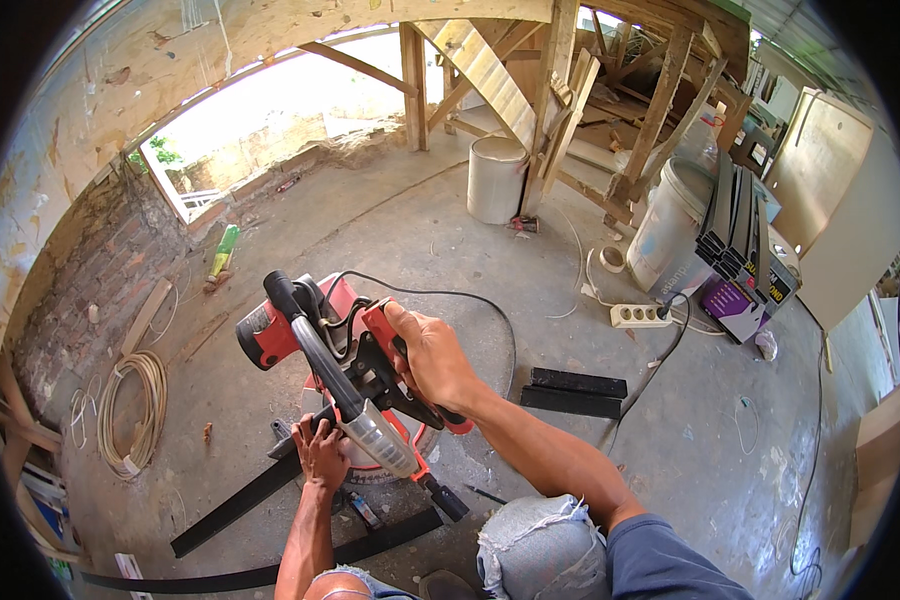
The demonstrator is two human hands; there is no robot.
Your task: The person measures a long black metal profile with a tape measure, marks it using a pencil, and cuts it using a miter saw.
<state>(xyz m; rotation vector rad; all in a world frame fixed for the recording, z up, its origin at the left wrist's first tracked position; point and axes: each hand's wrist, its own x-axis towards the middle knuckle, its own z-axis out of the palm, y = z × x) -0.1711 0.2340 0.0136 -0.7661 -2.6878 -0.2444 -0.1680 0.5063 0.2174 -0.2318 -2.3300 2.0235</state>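
A red and black mitre saw (342, 385) stands on the concrete floor in front of my knees. My right hand (433, 358) is wrapped around its red and black handle. Beside the saw's round base, my left hand (321, 455) holds a long black strip (235, 508) against the saw, fingers curled over it. The strip's far end lies under the saw head, where the blade area is hidden. Nearer to me, another long black strip (390, 538) lies on the floor. Short black pieces (573, 393) rest to the right of the saw.
A coil of cable (133, 415) and a green bottle (224, 252) lie at left. A white power strip (640, 316) sits at right, near a large bucket (660, 245) and a bundle of black strips (735, 215). A white drum (497, 180) stands at the back by wooden posts.
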